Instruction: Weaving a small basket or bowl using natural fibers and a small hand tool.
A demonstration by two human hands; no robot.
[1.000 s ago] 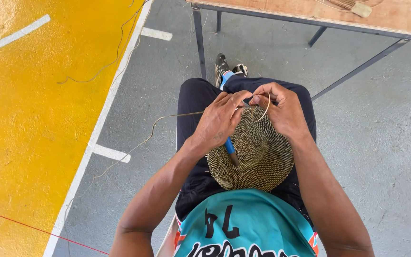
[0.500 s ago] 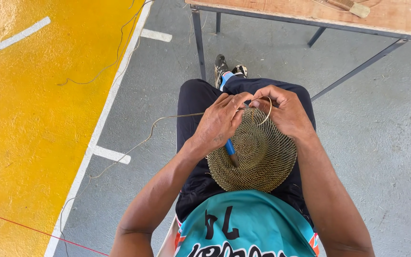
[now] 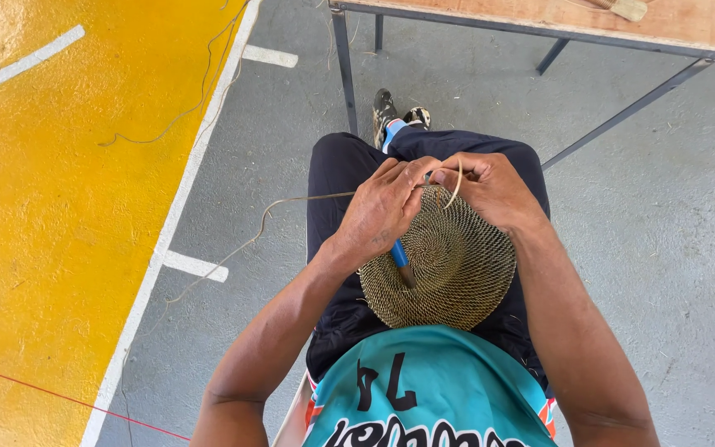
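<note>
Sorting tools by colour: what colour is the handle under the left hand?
Blue handle, head view.

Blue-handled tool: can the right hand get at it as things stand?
Probably yes. The blue-handled tool lies across the woven disc, tucked under the left hand; its lower end is exposed and the right hand is close by, though busy at the rim.
</note>
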